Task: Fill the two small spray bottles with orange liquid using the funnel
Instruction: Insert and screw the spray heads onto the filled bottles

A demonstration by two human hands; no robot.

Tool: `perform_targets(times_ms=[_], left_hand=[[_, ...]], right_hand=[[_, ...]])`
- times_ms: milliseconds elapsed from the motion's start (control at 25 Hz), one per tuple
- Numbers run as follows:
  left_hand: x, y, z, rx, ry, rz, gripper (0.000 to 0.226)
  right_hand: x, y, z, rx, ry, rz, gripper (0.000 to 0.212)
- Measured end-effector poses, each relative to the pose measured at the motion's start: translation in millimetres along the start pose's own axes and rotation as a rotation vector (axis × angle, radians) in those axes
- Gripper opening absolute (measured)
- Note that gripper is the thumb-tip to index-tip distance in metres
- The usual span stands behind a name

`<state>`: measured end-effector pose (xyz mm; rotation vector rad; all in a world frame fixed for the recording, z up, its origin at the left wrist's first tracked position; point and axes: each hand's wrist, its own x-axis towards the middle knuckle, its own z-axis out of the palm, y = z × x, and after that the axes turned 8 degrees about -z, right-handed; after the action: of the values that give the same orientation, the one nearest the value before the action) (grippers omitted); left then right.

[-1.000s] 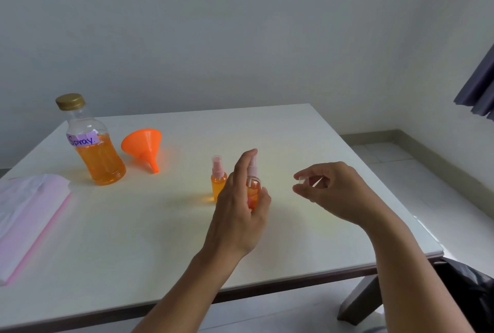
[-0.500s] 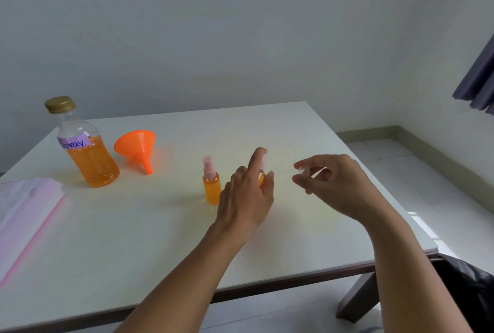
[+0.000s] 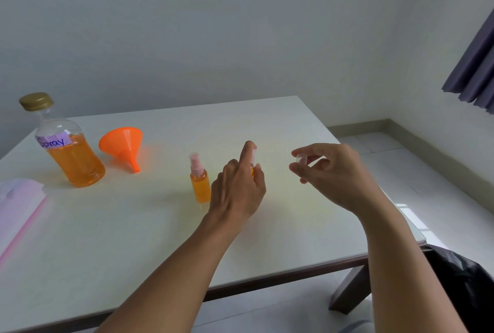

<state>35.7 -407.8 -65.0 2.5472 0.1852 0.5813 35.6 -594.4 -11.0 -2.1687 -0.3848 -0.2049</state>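
One small spray bottle [image 3: 200, 180] full of orange liquid stands capped on the white table [image 3: 133, 225]. Just right of it, my left hand [image 3: 239, 188] wraps a second small spray bottle [image 3: 253, 157], index finger resting on its pink pump; the bottle is mostly hidden. My right hand [image 3: 331, 172] pinches a small clear cap [image 3: 301, 159] between thumb and fingers, held above the table to the right. An orange funnel [image 3: 123, 145] lies on its side at the back left. Beside it stands a large bottle [image 3: 68, 145], gold-lidded, labelled "Spray", about half full of orange liquid.
A pink-and-white plastic bag [image 3: 18, 207] lies at the table's left edge. The table's right edge is close to my right arm, with tiled floor beyond. A dark curtain [image 3: 473, 65] hangs at the far right, and a black object [image 3: 465, 287] sits below the table corner.
My left hand has lifted a little with the second bottle, hiding more of it. The right hand with the clear cap stayed nearly in place. The view shifted slightly.
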Motion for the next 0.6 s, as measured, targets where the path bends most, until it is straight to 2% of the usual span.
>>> perform_targets(times_ms=[160, 320, 440, 520, 600], left_hand=[[0.3, -6.5, 1.0, 0.018, 0.026, -0.025, 0.033], [-9.0, -2.0, -9.1, -0.087, -0.028, -0.031, 0.052], [-24.1, -1.8, -23.9, -0.207, -0.098, -0.101, 0.048], [-35.1, -5.0, -34.4, -0.254, -0.08, -0.063, 0.044], [-43.9, -9.7, -43.8, -0.316, -0.039, -0.014, 0.043]], right_hand=[[0.3, 1.5, 1.0, -0.009, 0.004, 0.005, 0.016], [2.6, -1.6, 4.9, 0.024, 0.055, -0.021, 0.017], [5.1, -9.1, 11.2, 0.247, 0.081, -0.026, 0.022], [5.1, -17.2, 16.2, 0.407, 0.035, -0.043, 0.027], [4.4, -24.9, 20.9, 0.467, 0.005, -0.07, 0.029]])
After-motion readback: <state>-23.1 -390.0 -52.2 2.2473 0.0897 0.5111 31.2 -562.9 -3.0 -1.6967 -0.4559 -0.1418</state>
